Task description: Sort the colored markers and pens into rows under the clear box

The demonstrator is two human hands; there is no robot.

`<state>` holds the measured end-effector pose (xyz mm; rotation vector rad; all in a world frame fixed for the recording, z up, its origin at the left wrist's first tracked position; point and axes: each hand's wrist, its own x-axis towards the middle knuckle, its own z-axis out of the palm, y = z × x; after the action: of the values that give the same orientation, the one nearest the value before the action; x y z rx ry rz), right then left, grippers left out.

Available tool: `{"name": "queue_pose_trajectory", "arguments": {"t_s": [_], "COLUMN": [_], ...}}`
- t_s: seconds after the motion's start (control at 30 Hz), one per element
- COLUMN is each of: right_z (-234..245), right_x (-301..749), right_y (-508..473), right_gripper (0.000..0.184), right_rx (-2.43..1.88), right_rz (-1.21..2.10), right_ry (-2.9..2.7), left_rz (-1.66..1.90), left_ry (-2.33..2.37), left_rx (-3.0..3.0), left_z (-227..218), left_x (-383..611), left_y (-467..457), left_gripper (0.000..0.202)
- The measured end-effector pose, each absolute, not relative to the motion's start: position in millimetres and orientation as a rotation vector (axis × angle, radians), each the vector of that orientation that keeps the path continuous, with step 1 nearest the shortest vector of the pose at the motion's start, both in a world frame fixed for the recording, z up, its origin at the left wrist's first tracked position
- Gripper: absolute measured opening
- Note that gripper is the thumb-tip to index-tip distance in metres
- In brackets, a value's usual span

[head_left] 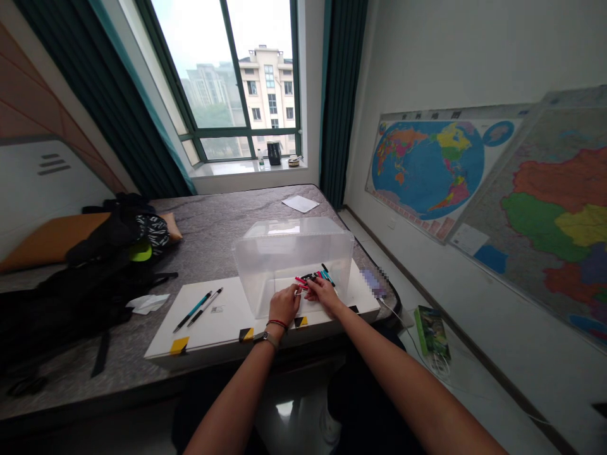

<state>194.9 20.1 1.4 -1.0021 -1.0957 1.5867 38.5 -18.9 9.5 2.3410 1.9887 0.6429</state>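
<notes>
Several pens (326, 277) lie at mixed angles just beyond my right grip (324, 295) — nearer it than my left grip (284, 304); whether either is pinching one, I can't tell.

Partly hidden by bare right hand (324, 297): slim pink, black and teal pens (325, 275). Too small to read: dark print (217, 309) on white oblong box (222, 328). Pixelated: flat purplish object (374, 282). Cut off at right edge: multicoloured paper wall map (554, 215).
</notes>
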Motion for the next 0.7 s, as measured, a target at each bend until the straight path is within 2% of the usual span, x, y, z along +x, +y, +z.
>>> {"name": "queue_pose_trajectory", "arguments": {"t_s": [0.47, 0.7], "right_z": [-12, -10], "right_x": [193, 190], "right_y": [26, 24], "right_gripper": [0.039, 0.035], "right_rx": [-0.997, -1.039], "right_rz": [1.51, 1.436], "right_ry": [-0.906, -1.125], "left_rz": [0.627, 0.594], "left_ry": [2.057, 2.058], "left_rx": [2.28, 2.301], "left_z": [9, 10], "left_x": [39, 39], "left_y": [-18, -19], "left_gripper": [0.023, 0.028]}}
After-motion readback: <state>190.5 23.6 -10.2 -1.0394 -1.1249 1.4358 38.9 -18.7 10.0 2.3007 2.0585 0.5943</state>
